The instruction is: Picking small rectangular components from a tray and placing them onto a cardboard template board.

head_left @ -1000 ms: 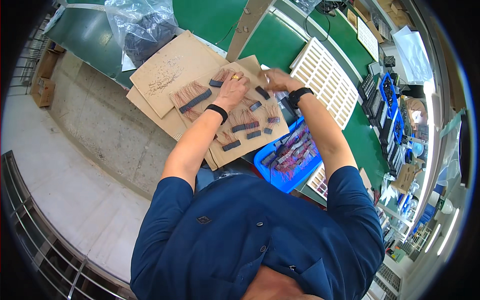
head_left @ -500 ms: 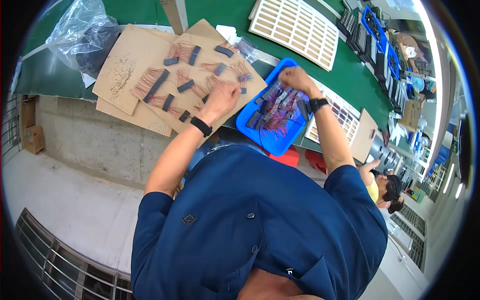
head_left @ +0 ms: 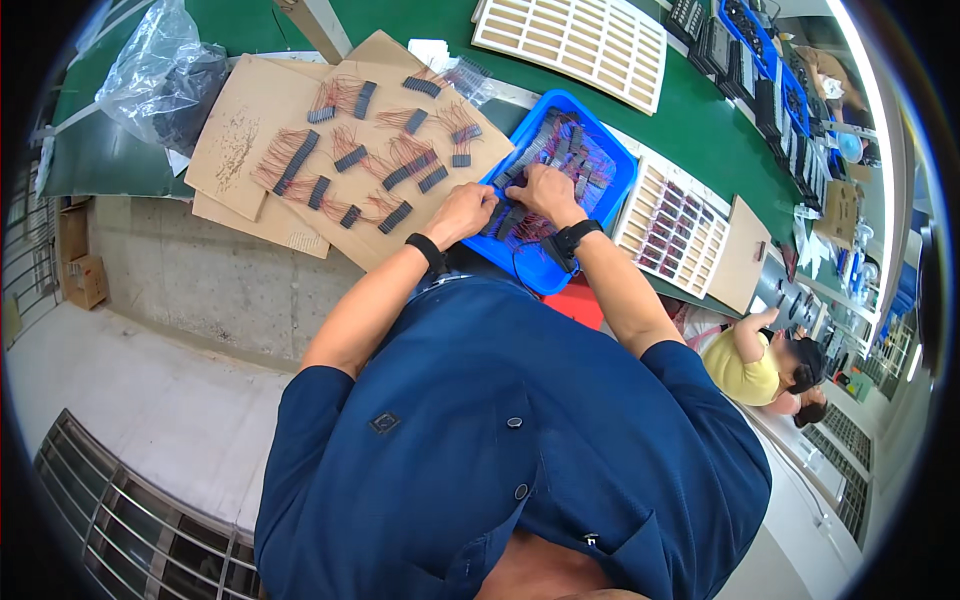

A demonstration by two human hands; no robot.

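Note:
My right hand [head_left: 548, 195] reaches into a blue plastic tray [head_left: 625, 165], fingers bent down among dark grey strip-shaped pieces with thin red wires [head_left: 590, 185]. What its fingertips grip is hidden. At the tray's left rim is my left hand [head_left: 467, 212], fingers curled and pressed together; I cannot make out what is in them. To its left, several similar wired strips [head_left: 296, 160] lie spread in loose rows on a cardboard sheet [head_left: 385, 60], their red wires fanning out. One short strip [head_left: 396, 217] lies close to my left wrist.
A white slotted panel [head_left: 570, 45] lies on the green table [head_left: 420, 20] at the back. Right of the tray, another white grid [head_left: 675, 225] holds dark red pieces. A clear plastic bag [head_left: 165, 75] sits far left. A person in yellow [head_left: 745, 365] is at the right.
My right hand has come down and left, from the tray's far side into its contents. My left hand has shifted off the cardboard pieces toward the tray's left rim, uncovering strips beneath it.

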